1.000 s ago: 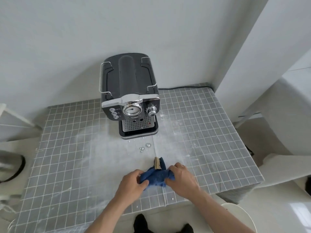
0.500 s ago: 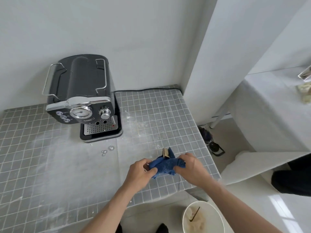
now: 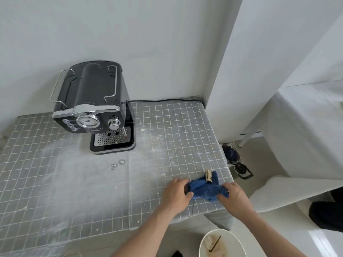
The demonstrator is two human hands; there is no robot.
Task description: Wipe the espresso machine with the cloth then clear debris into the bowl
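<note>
A black and chrome espresso machine (image 3: pixel 92 108) stands at the back of the grey tiled table (image 3: pixel 55 182). Near the table's front right corner lies a bunched blue cloth (image 3: pixel 205 189) with a tan label (image 3: pixel 208 175) sticking up. My left hand (image 3: pixel 176 195) grips the cloth's left end and my right hand (image 3: pixel 234 198) grips its right end. A white bowl (image 3: pixel 222 243) with brownish debris and a dark stick sits below the table's edge at the bottom of the view.
White powdery smears and a few water drops (image 3: pixel 117 164) mark the table in front of the machine. A black cord (image 3: pixel 167 100) runs along the back wall. A white pillar (image 3: pixel 241 71) stands to the right, with dark items (image 3: pixel 239 166) on the floor beside it.
Both hands have carried the cloth to the right, towards the table's front right corner. The view has swung right and down, so the bowl has come into sight.
</note>
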